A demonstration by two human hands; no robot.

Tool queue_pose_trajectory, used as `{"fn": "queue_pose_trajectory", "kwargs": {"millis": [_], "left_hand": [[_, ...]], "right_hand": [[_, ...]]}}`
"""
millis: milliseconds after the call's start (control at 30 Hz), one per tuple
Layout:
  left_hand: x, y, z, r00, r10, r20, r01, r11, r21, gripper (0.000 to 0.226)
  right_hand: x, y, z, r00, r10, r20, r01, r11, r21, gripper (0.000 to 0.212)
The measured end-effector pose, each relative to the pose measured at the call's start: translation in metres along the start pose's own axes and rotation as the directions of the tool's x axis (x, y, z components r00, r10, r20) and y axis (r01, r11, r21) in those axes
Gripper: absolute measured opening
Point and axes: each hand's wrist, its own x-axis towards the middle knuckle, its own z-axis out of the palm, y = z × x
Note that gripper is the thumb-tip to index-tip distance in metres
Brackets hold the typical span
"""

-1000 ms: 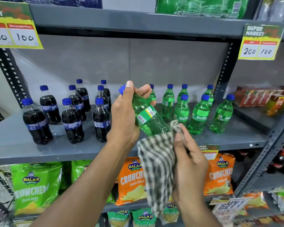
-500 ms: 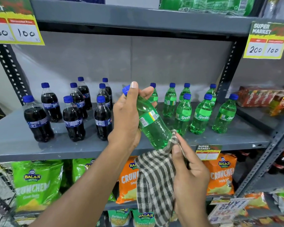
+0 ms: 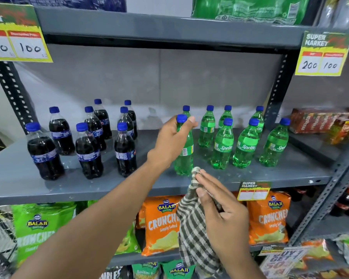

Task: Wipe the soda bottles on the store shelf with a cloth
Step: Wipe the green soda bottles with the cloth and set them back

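A green Sprite bottle [image 3: 183,158] with a blue cap stands upright on the grey shelf [image 3: 129,188], and my left hand [image 3: 170,140] wraps around its neck and shoulder. My right hand [image 3: 220,214] is lower, in front of the shelf edge, gripping a dark-and-white checked cloth [image 3: 191,228] that hangs down from it. The cloth's top corner is just below the bottle's base. Several more green bottles [image 3: 223,148] stand to the right. Several dark cola bottles [image 3: 89,152] with blue caps stand to the left.
Yellow price signs [image 3: 322,55] hang from the shelf above. Orange and green crisp bags [image 3: 161,224] fill the shelf below. Red boxes [image 3: 318,121] sit on the neighbouring shelf at right. A slotted upright post [image 3: 276,87] stands behind the green bottles.
The green bottle went from tilted in front of the shelf to upright on it, still in my left hand. My right hand with the cloth dropped away from the bottle.
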Motion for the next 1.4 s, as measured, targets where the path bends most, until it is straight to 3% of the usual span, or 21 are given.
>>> {"fn": "queue_pose_trajectory", "kwargs": {"millis": [200,700,833,933,1000,1067,1133,1233,1333,1400], "left_hand": [[0.018,-0.024,0.013,0.999,-0.031,-0.027,0.035,0.985,0.171,0.042],[0.015,-0.032,0.021,0.999,0.004,-0.042,0.004,0.980,0.199,0.033],[0.016,-0.035,0.017,0.999,0.019,-0.036,-0.009,0.969,0.246,0.043],[0.000,-0.023,0.011,0.989,0.127,-0.071,-0.103,0.954,0.280,0.053],[-0.030,-0.008,0.005,0.970,0.228,-0.086,-0.200,0.946,0.255,0.048],[-0.073,0.001,-0.003,0.973,0.231,-0.016,-0.226,0.964,0.143,0.038],[-0.115,0.003,-0.014,0.974,0.165,0.155,-0.172,0.985,0.032,0.035],[-0.158,0.000,-0.042,0.946,0.038,0.323,-0.067,0.995,0.079,0.037],[-0.179,0.007,-0.085,0.952,0.005,0.307,-0.088,0.962,0.257,0.027],[-0.188,0.016,-0.114,0.951,0.011,0.308,-0.129,0.922,0.366,0.017]], "right_hand": [[0.007,0.002,-0.013,1.000,-0.031,0.002,0.031,0.999,-0.028,0.033],[0.020,-0.005,-0.022,0.995,-0.097,0.008,0.097,0.995,-0.038,0.033],[0.025,-0.006,-0.026,0.993,-0.121,-0.010,0.120,0.991,-0.062,0.032],[0.025,-0.007,-0.029,0.990,-0.136,-0.028,0.133,0.988,-0.082,0.032],[0.025,-0.010,-0.029,0.988,-0.147,-0.043,0.144,0.988,-0.061,0.032],[0.023,-0.010,-0.027,0.986,-0.152,-0.061,0.151,0.988,-0.020,0.032],[0.020,-0.009,-0.022,0.990,-0.130,-0.060,0.132,0.990,0.040,0.034],[0.012,-0.011,-0.003,0.999,-0.035,0.012,0.031,0.971,0.237,0.035],[0.001,-0.019,0.024,0.984,-0.035,0.177,-0.025,0.946,0.324,0.035],[-0.004,-0.024,0.037,0.945,-0.080,0.317,-0.013,0.959,0.281,0.038]]}}
